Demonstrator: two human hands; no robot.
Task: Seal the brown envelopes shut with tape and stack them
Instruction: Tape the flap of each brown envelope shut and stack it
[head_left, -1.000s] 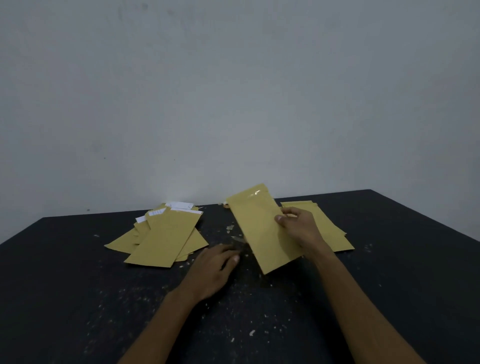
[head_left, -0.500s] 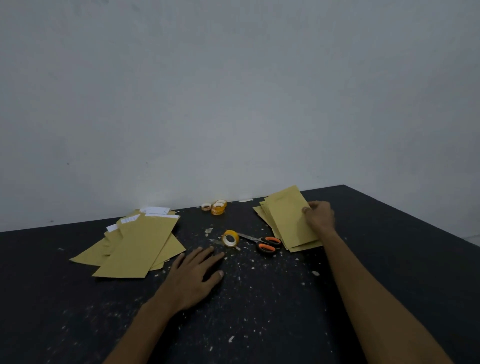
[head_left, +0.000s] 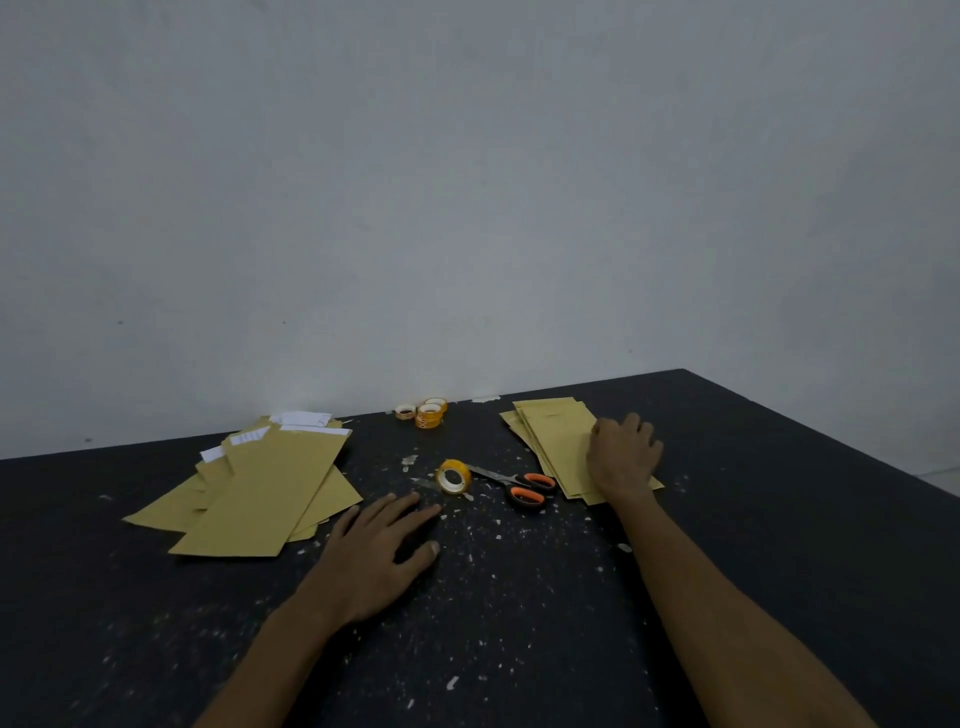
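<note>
On the right of the black table (head_left: 779, 545) lies a neat stack of brown envelopes (head_left: 558, 441). My right hand (head_left: 623, 454) rests palm down on its near end, fingers loosely curled, gripping nothing. On the left a looser pile of brown envelopes (head_left: 260, 493) fans out, with white paper showing at their far ends. My left hand (head_left: 379, 551) lies flat on the bare table with fingers spread, just right of that pile. A yellow tape roll (head_left: 453, 476) stands on edge between the hands. Orange-handled scissors (head_left: 519, 486) lie beside it.
Three small tape rolls (head_left: 426, 413) sit at the table's far edge against the grey wall. White paper scraps and flecks dot the tabletop around the tape and in front of me. The table's right edge runs diagonally at the far right.
My right hand carried the sealed envelope to the right and laid it on the stack, where it now rests. My left hand came off the tape roll and scissors and flattened on the table.
</note>
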